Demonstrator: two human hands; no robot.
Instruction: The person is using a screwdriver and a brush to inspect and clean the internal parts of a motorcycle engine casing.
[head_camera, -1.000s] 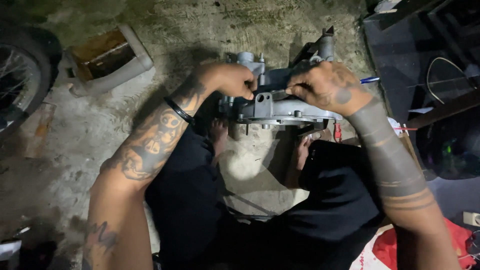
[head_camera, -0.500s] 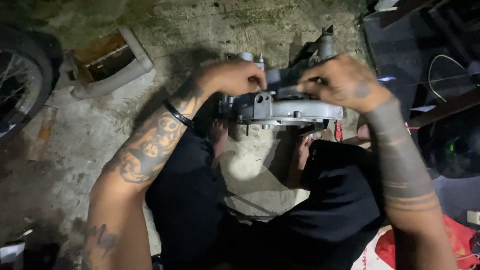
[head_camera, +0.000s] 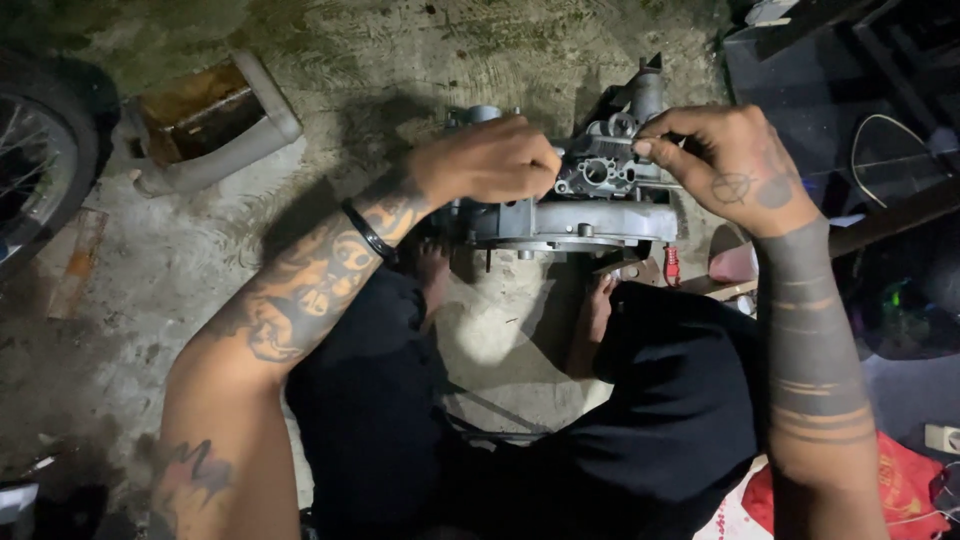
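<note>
A grey metal engine casing (head_camera: 575, 215) is held above the concrete floor (head_camera: 400, 60), between the knees. It is gripped by the left hand (head_camera: 495, 160) and pinched on top by the right hand (head_camera: 730, 165).

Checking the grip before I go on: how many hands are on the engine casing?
2. The left hand grips the casing's left end; the right hand pinches its upper right part. Fingers behind it are hidden.
</note>
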